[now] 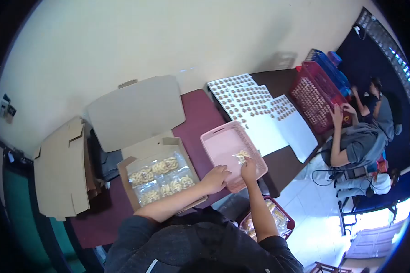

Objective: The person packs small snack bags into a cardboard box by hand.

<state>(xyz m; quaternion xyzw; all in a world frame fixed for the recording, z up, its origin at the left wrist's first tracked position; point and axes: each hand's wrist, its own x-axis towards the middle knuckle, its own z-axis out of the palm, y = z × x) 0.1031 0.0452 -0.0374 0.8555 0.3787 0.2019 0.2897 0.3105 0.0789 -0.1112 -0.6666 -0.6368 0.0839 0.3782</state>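
A pink plastic basket (221, 142) lies tilted in front of me. My left hand (216, 179) is closed at its near left rim, with the fingertips over the edge. My right hand (249, 169) reaches inside the basket, its fingers closed on a small clear packet of pale snacks (241, 156). To the left stands an open cardboard box (127, 186). Clear packs of pale, curved snacks (165, 165) lie in it in two rows. My left forearm crosses the box's near right corner.
White sheets with rows of small round stickers (250, 98) lie beyond the basket. Folded cardboard (61, 168) stands at left. A dark red crate (312, 98) is at right, with a seated person's hands (339, 113) at it. A red basket of packets (277, 214) sits low by my right arm.
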